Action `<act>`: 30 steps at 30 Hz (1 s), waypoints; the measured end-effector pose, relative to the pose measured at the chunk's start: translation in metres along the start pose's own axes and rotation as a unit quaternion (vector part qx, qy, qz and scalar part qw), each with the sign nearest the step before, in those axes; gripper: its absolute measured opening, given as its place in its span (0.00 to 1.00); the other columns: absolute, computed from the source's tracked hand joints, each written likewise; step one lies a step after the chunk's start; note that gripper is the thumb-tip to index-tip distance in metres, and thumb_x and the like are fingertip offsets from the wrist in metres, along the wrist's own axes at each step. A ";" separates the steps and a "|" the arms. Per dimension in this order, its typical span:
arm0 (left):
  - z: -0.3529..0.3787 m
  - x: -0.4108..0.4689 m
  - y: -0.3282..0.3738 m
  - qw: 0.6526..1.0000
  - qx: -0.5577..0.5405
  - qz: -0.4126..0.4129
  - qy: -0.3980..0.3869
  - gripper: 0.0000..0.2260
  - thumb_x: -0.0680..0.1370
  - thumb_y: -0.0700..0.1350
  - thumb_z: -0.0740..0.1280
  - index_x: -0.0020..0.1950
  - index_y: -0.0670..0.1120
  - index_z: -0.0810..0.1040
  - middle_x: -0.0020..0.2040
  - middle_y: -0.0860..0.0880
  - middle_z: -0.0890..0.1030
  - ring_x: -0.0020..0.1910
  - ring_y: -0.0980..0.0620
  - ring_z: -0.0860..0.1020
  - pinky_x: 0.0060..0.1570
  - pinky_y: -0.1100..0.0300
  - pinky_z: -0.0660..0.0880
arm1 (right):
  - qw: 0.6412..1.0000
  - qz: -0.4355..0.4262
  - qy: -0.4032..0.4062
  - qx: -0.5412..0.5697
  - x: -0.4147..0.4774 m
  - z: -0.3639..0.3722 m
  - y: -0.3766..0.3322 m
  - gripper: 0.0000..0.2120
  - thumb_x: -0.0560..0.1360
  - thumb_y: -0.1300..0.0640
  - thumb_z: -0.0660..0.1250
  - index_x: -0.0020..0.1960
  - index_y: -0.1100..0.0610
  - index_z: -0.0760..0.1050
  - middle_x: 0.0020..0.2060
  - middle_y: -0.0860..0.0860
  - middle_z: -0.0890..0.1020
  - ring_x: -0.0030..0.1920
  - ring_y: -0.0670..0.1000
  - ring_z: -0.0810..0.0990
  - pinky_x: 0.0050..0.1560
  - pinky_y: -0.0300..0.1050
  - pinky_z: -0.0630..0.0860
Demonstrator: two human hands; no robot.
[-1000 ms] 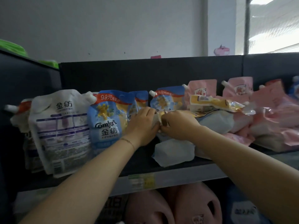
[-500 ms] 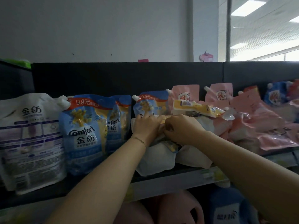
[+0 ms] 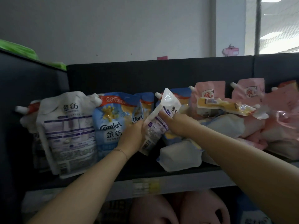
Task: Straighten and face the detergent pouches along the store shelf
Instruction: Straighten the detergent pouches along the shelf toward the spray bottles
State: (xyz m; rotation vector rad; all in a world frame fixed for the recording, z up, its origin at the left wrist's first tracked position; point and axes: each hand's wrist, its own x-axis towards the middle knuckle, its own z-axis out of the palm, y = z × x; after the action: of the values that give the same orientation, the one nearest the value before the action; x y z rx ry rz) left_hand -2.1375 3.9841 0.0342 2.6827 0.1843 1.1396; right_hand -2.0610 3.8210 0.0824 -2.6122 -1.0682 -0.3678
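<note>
Change: since half a second ago both hands have come up off the heap, lifting a white plastic spouted pouch with purple print (image 3: 159, 120); before, they were pressed together low on the pile.
Held pouch: tilted with its top leaning right and printed face to the camera, in front of the blue pouches at mid-shelf. Can't tell if its bottom edge touches the board.
Left hand (image 3: 131, 135): fingers curled round the pouch's lower left edge; thin bracelet (image 3: 121, 151) on the wrist.
Right hand (image 3: 178, 125): thumb pressed on the printed face, fingers wrapped behind the right edge.
Left side: blue soft pouch marked Comfort (image 3: 111, 122) is upright, faces front and sits just beside the left hand. Further left, a tall white pouch with purple panels (image 3: 68, 131) stands leaning a little.
Right side: slumped white pouch (image 3: 179, 155) lies near the front edge. A flat yellow pouch (image 3: 223, 106) lies across the heap. Pink spouted pouches (image 3: 208, 94) stand at the back, with more pink ones toppled far right.
Shelf: dark store shelf (image 3: 186, 183) with a pale front strip; yellow price label (image 3: 146, 185), blurred.
Below: pink rounded jugs (image 3: 207, 207).
</note>
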 end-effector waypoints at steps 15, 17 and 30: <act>-0.019 -0.038 -0.021 0.979 -0.152 -0.133 -0.023 0.07 0.82 0.35 0.55 0.51 0.41 0.72 0.47 0.46 0.76 0.52 0.47 0.75 0.46 0.67 0.68 | 0.979 -0.011 0.044 0.200 0.013 0.028 -0.085 0.21 0.77 0.39 0.61 0.50 0.58 0.73 0.44 0.54 0.77 0.45 0.52 0.77 0.44 0.47 0.74; -0.020 -0.048 -0.028 0.973 -0.183 -0.142 0.004 0.07 0.82 0.37 0.57 0.57 0.39 0.71 0.49 0.48 0.75 0.50 0.50 0.74 0.48 0.65 0.68 | 0.986 -0.044 0.032 0.157 0.010 0.034 -0.096 0.26 0.74 0.38 0.65 0.61 0.58 0.70 0.53 0.54 0.77 0.50 0.54 0.77 0.49 0.49 0.77; -0.012 -0.054 -0.007 0.982 0.024 -0.187 -0.024 0.11 0.79 0.51 0.63 0.45 0.45 0.79 0.47 0.43 0.82 0.48 0.43 0.80 0.42 0.55 0.75 | 0.993 -0.058 0.023 0.099 -0.004 0.041 -0.072 0.29 0.73 0.47 0.69 0.70 0.55 0.63 0.62 0.53 0.73 0.58 0.55 0.75 0.56 0.53 0.77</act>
State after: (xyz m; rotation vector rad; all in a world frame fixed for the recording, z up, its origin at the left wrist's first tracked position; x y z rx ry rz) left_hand -2.1838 3.9823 0.0033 2.5612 0.6819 0.9628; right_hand -2.1106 3.8821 0.0559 -2.3639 -1.1790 -0.3282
